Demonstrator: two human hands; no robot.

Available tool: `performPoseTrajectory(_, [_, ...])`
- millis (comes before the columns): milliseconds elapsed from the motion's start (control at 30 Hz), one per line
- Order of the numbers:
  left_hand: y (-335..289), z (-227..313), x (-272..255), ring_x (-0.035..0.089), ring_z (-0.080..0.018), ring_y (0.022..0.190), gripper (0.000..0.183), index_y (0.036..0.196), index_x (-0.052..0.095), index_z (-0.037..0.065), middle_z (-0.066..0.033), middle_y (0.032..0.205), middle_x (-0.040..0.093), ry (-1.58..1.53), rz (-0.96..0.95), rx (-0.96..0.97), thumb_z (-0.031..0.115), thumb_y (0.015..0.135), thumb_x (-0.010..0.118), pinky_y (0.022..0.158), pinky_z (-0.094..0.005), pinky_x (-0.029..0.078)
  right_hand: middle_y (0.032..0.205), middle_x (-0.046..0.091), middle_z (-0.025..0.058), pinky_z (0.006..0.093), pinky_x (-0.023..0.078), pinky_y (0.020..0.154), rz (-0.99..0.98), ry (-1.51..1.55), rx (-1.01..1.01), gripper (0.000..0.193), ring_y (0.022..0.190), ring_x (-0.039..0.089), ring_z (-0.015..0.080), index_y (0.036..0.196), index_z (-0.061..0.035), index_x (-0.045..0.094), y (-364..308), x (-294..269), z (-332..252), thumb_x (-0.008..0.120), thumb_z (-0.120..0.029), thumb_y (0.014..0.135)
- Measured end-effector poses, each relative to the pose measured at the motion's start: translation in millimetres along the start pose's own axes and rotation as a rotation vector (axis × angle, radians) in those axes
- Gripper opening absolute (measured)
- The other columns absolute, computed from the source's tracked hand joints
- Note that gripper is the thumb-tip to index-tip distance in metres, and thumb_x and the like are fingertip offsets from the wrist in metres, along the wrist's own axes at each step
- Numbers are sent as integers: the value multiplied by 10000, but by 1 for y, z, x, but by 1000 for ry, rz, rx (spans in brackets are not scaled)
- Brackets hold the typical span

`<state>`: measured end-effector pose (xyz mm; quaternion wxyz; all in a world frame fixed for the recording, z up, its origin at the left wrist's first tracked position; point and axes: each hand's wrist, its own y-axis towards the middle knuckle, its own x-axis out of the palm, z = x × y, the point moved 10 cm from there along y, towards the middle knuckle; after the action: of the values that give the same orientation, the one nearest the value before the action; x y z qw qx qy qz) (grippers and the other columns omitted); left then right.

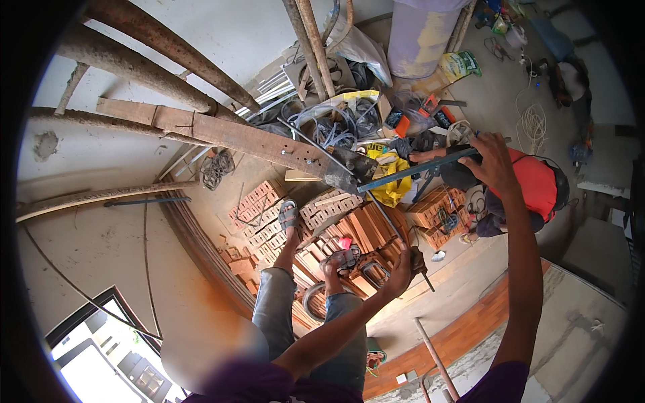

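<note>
A thin metal rod is in my left hand, its fingers wrapped round it near the lower end. My right hand, raised at the right, grips a long blue metal bar. The bar's far end meets the rod beside the end of a wooden plank. The rod changes direction there and runs on along the plank toward the upper left. Small metal pegs stick up from the plank. My sandalled feet stand below on stacked bricks and brown timber pieces.
A person in a red top crouches close at the right. Rusty poles lean across the upper left. Bags, a yellow bag and coiled tubing lie beyond the plank. A pale drum stands at the back; white cable lies on the floor.
</note>
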<state>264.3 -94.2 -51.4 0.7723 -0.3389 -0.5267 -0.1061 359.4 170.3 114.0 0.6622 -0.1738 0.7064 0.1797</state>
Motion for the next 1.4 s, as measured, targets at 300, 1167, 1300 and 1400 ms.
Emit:
performPoseTrajectory(300, [-39,10,-34,281,-135,568,555,706,313,120,9,644,263,99,-30,-162,581,1008,242,567,-300,337,864,563,129,466,385,819,54,-9,177,417,864,534,328,933,-33,596,-58,15,-9,721,-394,768])
performPoseTrajectory(1167, [-137,117,-96,231,-97,562,564,687,238,166,45,646,224,426,-80,-715,654,968,239,538,-263,269,778,550,104,423,361,769,90,134,746,369,773,522,292,859,-39,573,-191,47,-94,756,-343,758])
performPoseTrajectory(1300, [-141,114,-101,270,-96,547,571,685,300,150,44,625,263,383,-28,-661,641,975,270,533,-260,289,814,580,106,438,367,789,83,61,634,398,820,549,303,902,-36,589,-177,33,-80,746,-377,770])
performPoseTrajectory(1400, [-164,102,-109,311,-110,539,570,695,341,132,29,604,289,337,12,-651,612,988,249,559,-260,330,839,588,117,448,373,785,106,117,638,404,838,557,315,917,-37,592,-176,41,-79,744,-381,769])
